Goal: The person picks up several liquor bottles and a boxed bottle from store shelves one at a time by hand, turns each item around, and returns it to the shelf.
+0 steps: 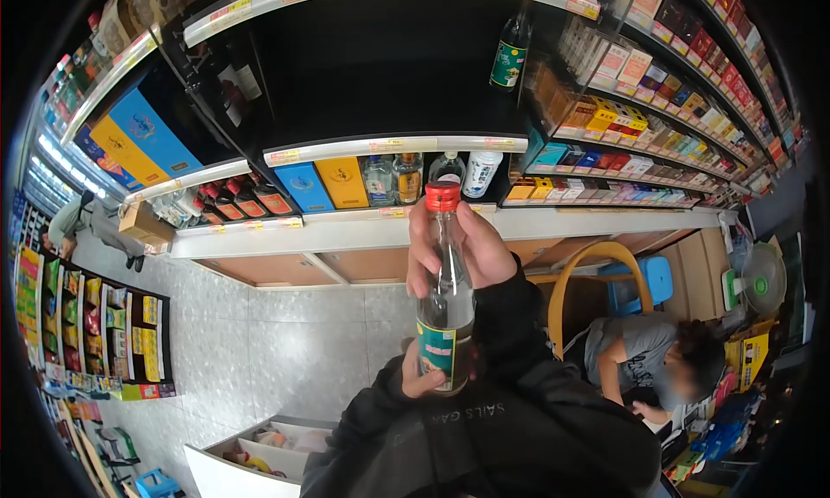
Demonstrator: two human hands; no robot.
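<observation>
A clear glass bottle (450, 295) with a red cap and a green label is held upright before my chest, in both hands. My left hand (415, 375) wraps round its lower part, with the thumb across the label. Behind the neck, just under the cap, my right hand (482, 245) grips the bottle. On the dark upper shelf (380, 74) ahead, a similar green-labelled bottle (509, 59) stands at the right end. Below that shelf are more bottles (407, 178), a white can (482, 174) and blue and yellow boxes (343, 183).
Racks of small packs (648, 83) fill the right. A wooden-armed chair (566, 308) and a seated person (640, 355) are at the lower right. Another person (82, 221) bends at the far left, near a snack rack (130, 334). An open drawer (216, 463) lies at the lower left.
</observation>
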